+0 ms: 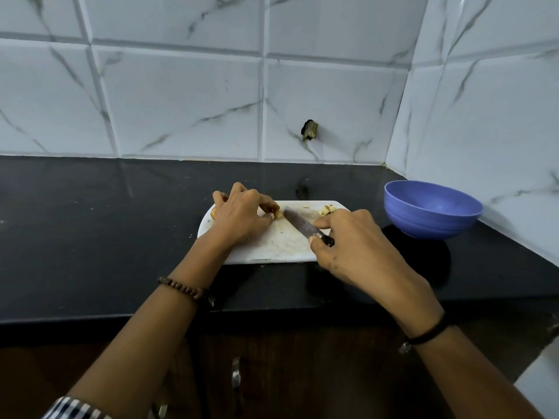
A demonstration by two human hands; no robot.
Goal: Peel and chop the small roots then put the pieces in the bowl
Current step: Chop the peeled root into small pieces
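Observation:
A white cutting board (281,246) lies on the black counter. My left hand (242,216) presses a small yellowish root (279,215) down on the board, fingers curled over it so most of it is hidden. My right hand (354,246) grips a knife (299,223) by its dark handle, the blade angled up-left with its tip touching the root. A small pile of cut pieces (327,210) sits at the board's far right corner. The blue bowl (429,210) stands to the right of the board and looks empty.
The black counter (90,231) stretches to the left. White marble-look tiled walls rise behind and at the right, close to the bowl. A dark hole (309,130) marks the back wall. Cabinet handles (236,376) show below the counter edge.

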